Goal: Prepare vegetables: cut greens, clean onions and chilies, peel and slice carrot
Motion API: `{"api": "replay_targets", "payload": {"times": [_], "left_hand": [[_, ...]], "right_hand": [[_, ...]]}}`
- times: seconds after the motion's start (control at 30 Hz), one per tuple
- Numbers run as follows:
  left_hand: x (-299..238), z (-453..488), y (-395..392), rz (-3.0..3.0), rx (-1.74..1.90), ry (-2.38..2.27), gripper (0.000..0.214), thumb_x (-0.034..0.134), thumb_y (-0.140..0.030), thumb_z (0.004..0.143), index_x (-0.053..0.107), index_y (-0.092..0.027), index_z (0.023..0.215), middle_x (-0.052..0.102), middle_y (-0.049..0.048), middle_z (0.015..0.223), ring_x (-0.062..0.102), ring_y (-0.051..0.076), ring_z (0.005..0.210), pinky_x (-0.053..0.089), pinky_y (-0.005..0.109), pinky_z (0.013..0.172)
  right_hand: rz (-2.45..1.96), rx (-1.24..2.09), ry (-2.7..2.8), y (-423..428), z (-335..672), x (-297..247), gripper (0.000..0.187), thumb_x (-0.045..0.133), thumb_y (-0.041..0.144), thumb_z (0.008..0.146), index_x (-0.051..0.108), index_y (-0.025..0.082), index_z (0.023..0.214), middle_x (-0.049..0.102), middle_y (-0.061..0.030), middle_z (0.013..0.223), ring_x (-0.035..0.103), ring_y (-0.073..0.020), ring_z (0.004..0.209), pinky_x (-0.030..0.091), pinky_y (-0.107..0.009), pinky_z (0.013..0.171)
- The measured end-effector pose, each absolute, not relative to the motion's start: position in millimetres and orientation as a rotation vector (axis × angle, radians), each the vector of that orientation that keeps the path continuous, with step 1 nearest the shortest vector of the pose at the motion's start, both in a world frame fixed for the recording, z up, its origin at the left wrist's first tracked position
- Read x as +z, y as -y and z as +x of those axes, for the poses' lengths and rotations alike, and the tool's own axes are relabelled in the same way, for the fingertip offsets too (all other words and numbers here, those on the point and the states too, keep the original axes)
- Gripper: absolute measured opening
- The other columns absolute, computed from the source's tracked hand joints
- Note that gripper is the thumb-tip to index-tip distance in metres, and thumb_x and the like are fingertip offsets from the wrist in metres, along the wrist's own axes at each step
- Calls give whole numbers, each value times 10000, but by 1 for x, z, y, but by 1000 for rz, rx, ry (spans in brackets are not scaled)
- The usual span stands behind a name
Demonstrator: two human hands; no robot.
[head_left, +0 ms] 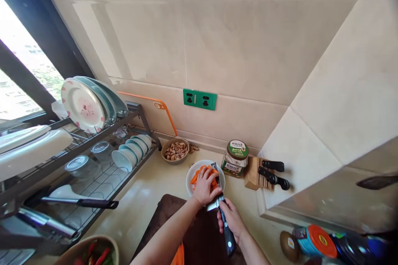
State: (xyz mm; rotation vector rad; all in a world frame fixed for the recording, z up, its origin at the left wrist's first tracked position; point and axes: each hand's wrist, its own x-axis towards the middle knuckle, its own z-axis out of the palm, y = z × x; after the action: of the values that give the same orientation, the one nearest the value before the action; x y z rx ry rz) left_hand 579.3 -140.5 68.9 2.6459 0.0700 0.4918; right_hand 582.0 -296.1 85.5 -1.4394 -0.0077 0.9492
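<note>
My right hand [232, 218] grips the black handle of a knife [221, 207] whose flat blade reaches over a white plate [190, 175]. Orange carrot slices [199, 173] lie on the plate and on the blade. My left hand [205, 185] rests over the blade and the carrot slices, fingers curled down onto them. Both hands sit above the far end of a dark brown cutting board [168, 215]. A few more orange carrot pieces [178, 256] show at the bottom edge on the board.
A bowl of nuts [175, 150], a green-lidded jar [235, 157] and a wooden knife block [255, 173] stand by the wall. A dish rack [93, 149] with plates and bowls fills the left. A bowl of vegetables [90, 252] sits bottom left. Jars [314, 242] crowd the bottom right.
</note>
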Motion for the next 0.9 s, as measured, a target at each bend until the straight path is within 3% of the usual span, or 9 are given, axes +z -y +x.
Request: {"api": "replay_targets", "payload": {"times": [0.1,0.23,0.53,0.7,0.77,0.9], "left_hand": [[49,588,134,2665,440,-109,627,511,-590,721,483,-212,1220,420,140,1327,266,371,1269,261,598,982],[38,594,135,2673,448,-263,438,443,-486,812,531,-211,1141,456,113,1281,304,327,1245,256,566,1002],[29,612,132,2779,434,-332,222,409,-312,861,590,-204,931,576,72,1065,408,265,1146,175,584,1029],[36,611,128,2763,382,-288,184,474,-322,832,614,-221,896,496,71,1255,285,336,1269,108,677,996],[47,598,122,2707,411,-257,198,453,-313,847,623,-230,906,476,65,1285,278,317,1283,164,645,1010],[64,531,108,2495,561,-299,265,363,-260,893,610,-211,974,585,77,1101,466,201,1137,374,437,991]], "right_hand": [[-1473,1013,-48,286,597,77,411,554,577,679,381,215,766,489,98,473,399,-45,314,361,-162,284],[-1460,1039,-83,295,598,76,399,573,559,677,389,222,785,495,97,489,406,-49,323,362,-164,285],[-1493,1073,-198,357,575,87,413,585,565,677,428,229,859,504,89,521,411,-57,334,374,-182,297],[-1525,1052,-170,405,551,78,441,588,611,657,449,221,809,529,72,564,424,-54,347,352,-181,322],[-1514,1049,-162,423,537,72,465,582,633,652,463,215,817,529,66,571,421,-56,348,346,-190,332],[-1492,1076,-165,449,502,57,512,603,614,656,470,214,945,542,53,609,455,-74,406,373,-212,394]]}}
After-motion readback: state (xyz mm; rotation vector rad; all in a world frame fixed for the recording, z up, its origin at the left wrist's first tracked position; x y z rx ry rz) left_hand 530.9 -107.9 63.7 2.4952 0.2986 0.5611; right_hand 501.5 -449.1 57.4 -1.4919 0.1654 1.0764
